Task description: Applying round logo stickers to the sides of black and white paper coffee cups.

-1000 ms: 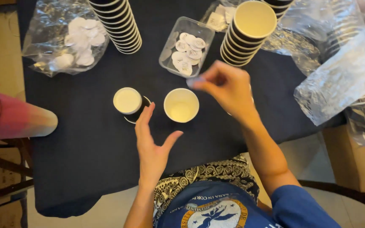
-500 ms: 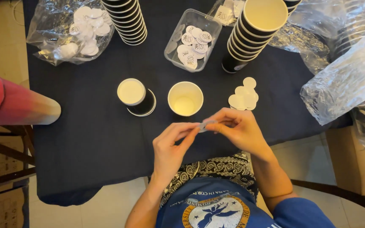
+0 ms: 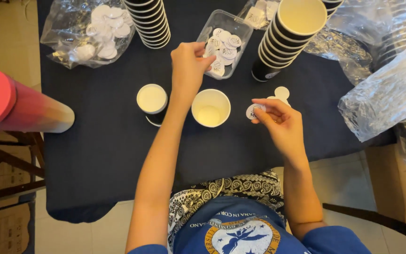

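Reaching to 12 o'clock, left hand (image 3: 189, 63) pinches at white round stickers in clear tray (image 3: 225, 43). Right hand (image 3: 278, 123), fingers curled, holds one sticker (image 3: 253, 111) at 3 o'clock of open paper cup (image 3: 211, 107). Lidded cup (image 3: 152, 100) at 9. Cup stack (image 3: 285, 40) crowds dark desk (image 3: 95, 155).

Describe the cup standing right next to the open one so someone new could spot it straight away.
On the dark tablecloth, between the left forearm and the pink roll, stands a single black cup. Unlike the open cup beside it, a flat white lid covers its top.
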